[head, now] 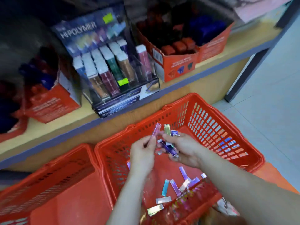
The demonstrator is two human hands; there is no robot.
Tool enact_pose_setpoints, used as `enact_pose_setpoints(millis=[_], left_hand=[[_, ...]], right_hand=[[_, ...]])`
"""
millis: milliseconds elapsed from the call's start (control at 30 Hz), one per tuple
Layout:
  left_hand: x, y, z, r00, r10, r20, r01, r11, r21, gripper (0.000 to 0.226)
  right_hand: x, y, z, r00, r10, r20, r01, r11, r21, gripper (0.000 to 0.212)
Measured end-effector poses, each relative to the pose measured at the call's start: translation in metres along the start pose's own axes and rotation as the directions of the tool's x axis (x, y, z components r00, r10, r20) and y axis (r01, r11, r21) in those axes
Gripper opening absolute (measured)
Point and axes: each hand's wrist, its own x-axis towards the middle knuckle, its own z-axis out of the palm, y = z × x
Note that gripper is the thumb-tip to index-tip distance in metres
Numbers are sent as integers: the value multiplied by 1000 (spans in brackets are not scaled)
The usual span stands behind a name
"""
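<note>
Both hands hover over a red plastic basket (211, 120). My left hand (142, 155) pinches one slim pink-purple shiny pack (156, 129) that points up and away. My right hand (183, 150) grips a bunch of similar small shiny packs (168, 146), gold and purple among them. Several more loose shiny packs (175, 187) lie scattered on the basket floor below my forearms.
A second red basket (48, 184) stands to the left. On the wooden shelf (178, 88) behind sit a clear "Hi-Polymer" display case (107, 65) with upright packs, and orange cardboard boxes (177, 62) of dark items on both sides. Light tiled floor (267, 95) lies at the right.
</note>
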Motion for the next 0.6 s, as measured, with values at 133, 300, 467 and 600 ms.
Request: enact_pose_setpoints(millis=[133, 300, 467, 600], left_hand=[[-31, 54, -29, 997, 36, -71, -45, 990, -137, 19], [-58, 117, -58, 977, 206, -59, -209, 977, -40, 15], [-69, 175, -73, 956, 284, -70, -285, 959, -2, 16], [-63, 204, -77, 965, 233, -119, -246, 962, -116, 11]], right_hand=[[-49, -47, 22, 995, -81, 61, 88, 987, -131, 19], [-106, -98, 55, 956, -231, 181, 287, 869, -403, 19], [-132, -128, 73, 865, -437, 246, 500, 711, -495, 14], [-134, -138, 76, 854, -461, 239, 519, 780, -350, 12]])
